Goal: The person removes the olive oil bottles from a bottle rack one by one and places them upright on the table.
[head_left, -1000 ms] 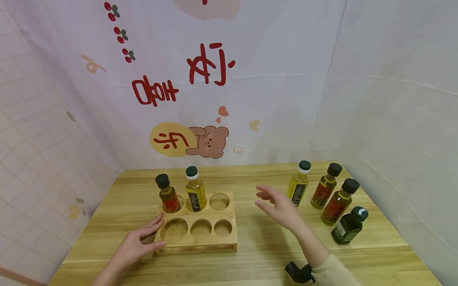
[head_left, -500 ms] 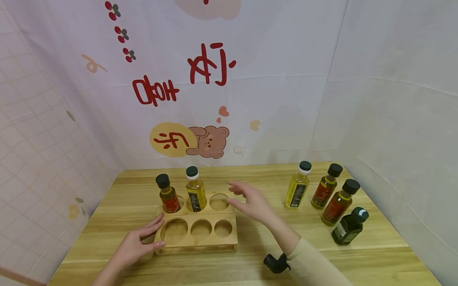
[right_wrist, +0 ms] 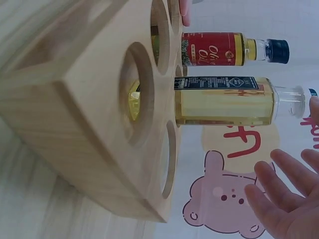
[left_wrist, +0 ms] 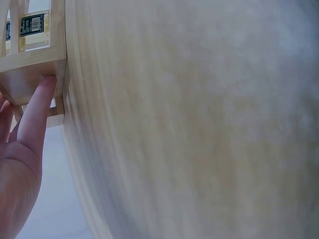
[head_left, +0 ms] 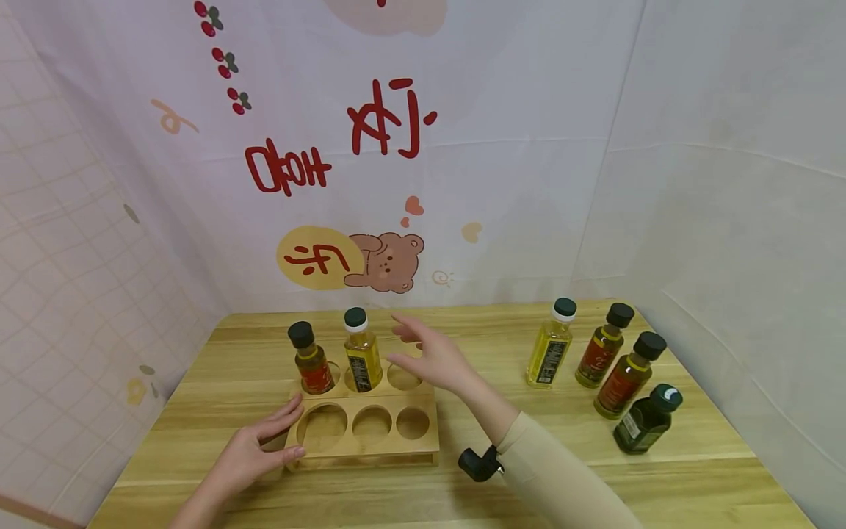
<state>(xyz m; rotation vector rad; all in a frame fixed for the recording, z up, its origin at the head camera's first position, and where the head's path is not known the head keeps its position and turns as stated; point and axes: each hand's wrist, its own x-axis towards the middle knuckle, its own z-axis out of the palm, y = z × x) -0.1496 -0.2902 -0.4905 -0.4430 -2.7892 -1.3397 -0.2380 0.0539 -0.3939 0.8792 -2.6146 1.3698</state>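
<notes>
A wooden two-tier bottle rack with round holes stands on the table. Its back row holds a small olive oil bottle with a red label at left and a taller yellow oil bottle with a dark green cap in the middle. My left hand touches the rack's left end, thumb near the front corner; in the left wrist view one digit presses the end panel. My right hand hovers over the back right hole, holding nothing. In the right wrist view its spread fingers are close to the yellow bottle's neck.
Right of the rack stand a second yellow oil bottle, two red-labelled oil bottles and a squat dark green bottle. A printed cloth hangs behind the wooden table.
My right hand has moved left, from beside the standing bottles on the right to over the back right of the rack. My left hand and the bottles have stayed put.
</notes>
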